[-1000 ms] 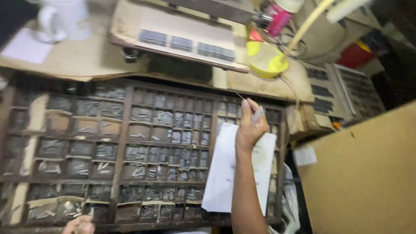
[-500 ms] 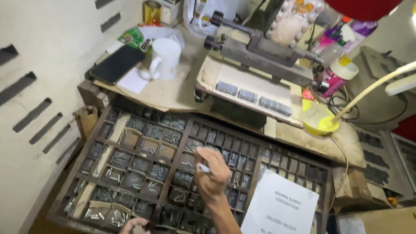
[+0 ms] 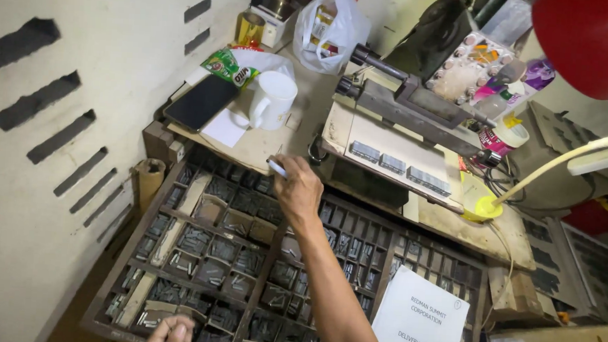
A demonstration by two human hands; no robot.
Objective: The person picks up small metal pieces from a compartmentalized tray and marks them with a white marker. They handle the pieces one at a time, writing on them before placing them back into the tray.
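The right hand (image 3: 298, 189) is closed around a small pale stick-like tool (image 3: 276, 168), its tip poking out past the knuckles, and it hangs over the far edge of the type case (image 3: 177, 216). The left hand (image 3: 170, 334) shows only at the bottom edge, fingers curled; I cannot tell if it holds anything. The case is a dark wooden tray of many small compartments filled with grey metal type. A white printed sheet (image 3: 417, 323) lies on its right side, beside the right forearm. Beyond the case, on the desk (image 3: 277, 145), stand a white mug (image 3: 273, 100), a dark phone (image 3: 200, 102) and a grey press (image 3: 418, 104) with rows of type on its bed. A yellow lamp base (image 3: 482, 207) sits to the right
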